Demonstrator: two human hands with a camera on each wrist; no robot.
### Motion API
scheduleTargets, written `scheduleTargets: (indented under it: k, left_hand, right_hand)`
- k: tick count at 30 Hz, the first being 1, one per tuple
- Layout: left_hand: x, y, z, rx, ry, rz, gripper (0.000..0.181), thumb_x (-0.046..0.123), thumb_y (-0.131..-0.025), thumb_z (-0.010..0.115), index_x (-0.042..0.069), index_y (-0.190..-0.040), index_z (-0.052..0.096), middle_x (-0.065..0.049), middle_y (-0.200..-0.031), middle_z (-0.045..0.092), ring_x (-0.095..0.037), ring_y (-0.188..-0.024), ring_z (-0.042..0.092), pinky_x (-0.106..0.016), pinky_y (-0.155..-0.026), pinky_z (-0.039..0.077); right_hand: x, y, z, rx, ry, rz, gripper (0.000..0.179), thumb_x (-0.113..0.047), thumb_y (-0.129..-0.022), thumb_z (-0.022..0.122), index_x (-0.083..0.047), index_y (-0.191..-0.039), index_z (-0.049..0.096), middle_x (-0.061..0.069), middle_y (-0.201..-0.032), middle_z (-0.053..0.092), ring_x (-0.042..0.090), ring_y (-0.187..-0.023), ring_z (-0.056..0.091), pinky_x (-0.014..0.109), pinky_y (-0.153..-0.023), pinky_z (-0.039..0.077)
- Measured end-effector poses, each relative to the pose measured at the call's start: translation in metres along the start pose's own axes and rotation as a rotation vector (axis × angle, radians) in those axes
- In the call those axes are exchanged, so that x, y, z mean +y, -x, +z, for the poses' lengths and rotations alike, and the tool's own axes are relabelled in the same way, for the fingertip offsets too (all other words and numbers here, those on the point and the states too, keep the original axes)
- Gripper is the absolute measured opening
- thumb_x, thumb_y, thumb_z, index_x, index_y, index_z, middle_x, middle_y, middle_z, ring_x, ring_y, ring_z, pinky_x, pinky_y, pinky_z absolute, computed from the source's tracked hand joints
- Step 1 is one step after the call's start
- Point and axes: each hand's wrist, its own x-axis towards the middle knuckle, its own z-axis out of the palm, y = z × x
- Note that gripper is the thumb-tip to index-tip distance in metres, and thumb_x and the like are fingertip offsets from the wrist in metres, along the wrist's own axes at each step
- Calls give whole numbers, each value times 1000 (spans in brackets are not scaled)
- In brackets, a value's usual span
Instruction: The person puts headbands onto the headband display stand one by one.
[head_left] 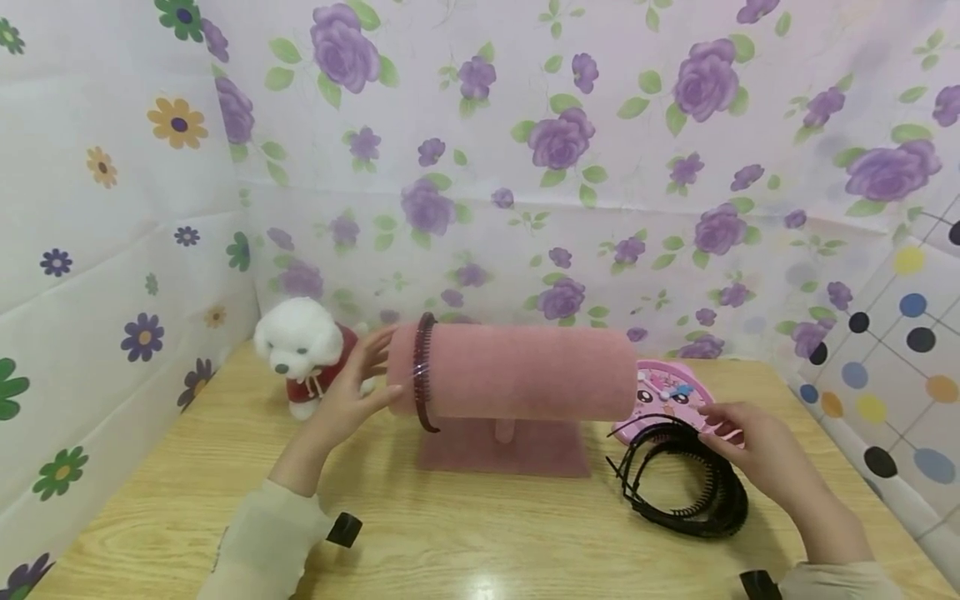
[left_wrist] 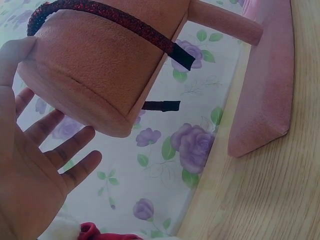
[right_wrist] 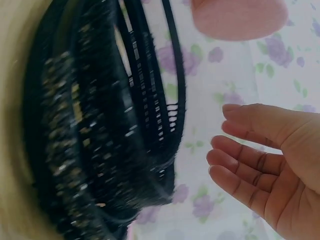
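A pink, velvety display roll (head_left: 532, 372) on a stand (head_left: 504, 458) has one dark red glittery headband (head_left: 422, 372) around it near its left end. My left hand (head_left: 352, 392) is at that end, fingers spread; in the left wrist view the thumb reaches the roll's edge close to the headband (left_wrist: 125, 22). A pile of black headbands (head_left: 727, 492), some with combs and sparkling stones (right_wrist: 70, 130), lies on the table to the right. Beside the pile is my right hand (head_left: 765, 450), its fingers loosely bent and holding nothing in the right wrist view.
Behind the left hand sits a white plush dog (head_left: 300, 337) in a red garment. A pink cartoon-faced clock (head_left: 671, 387) is behind the headbands, partly covered by the roll. Flowered cloth (head_left: 480, 167) hangs behind the wooden table (head_left: 480, 542), with other patterned cloths at both sides.
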Motion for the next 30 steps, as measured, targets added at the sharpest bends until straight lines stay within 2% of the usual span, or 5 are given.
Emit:
scheduleTargets:
  k: [4, 9, 17, 22, 30]
  left_hand:
    - [-1, 1, -2, 2, -5, 6, 75, 4, -89, 61, 18, -151, 22, -18, -152, 34, -42, -130, 41, -65, -101, 36]
    - [-3, 2, -3, 7, -2, 12, 75, 2, -89, 61, 16, -151, 22, -18, -152, 34, -41, -130, 41, -64, -101, 36]
    - [-1, 2, -1, 8, 3, 8, 76, 2, -88, 61, 17, -152, 22, -19, -152, 33, -42, -130, 41, -65, -101, 37]
    - [0, 2, -1, 1, 0, -11, 76, 4, -89, 61, 19, -152, 21, -19, -152, 34, -43, -130, 42, -66, -99, 38]
    - [1, 2, -1, 4, -12, -18, 76, 5, -89, 61, 21, -152, 21, -19, -152, 34, -43, -130, 42, -66, -99, 38]
  right_hand:
    - [8, -1, 7, -44, 31, 24, 29, -13, -84, 73, 1, -108, 67, 9, -89, 68, 12, -71, 62, 25, -62, 52]
    - [16, -2, 16, -80, 70, 39, 28, -12, -81, 74, 3, -105, 68, 4, -81, 66, 10, -67, 58, 27, -58, 48]
    - [20, 1, 25, -108, 119, 48, 26, -13, -81, 74, 0, -102, 68, 6, -81, 63, 15, -71, 58, 35, -61, 48]
    - [17, 4, 25, -79, 146, 59, 25, -13, -82, 72, -1, -104, 68, 8, -85, 62, 20, -74, 59, 40, -63, 49]
    - [13, 5, 27, 13, 183, 22, 19, -11, -81, 72, -3, -99, 70, 13, -91, 63, 30, -80, 64, 49, -70, 52]
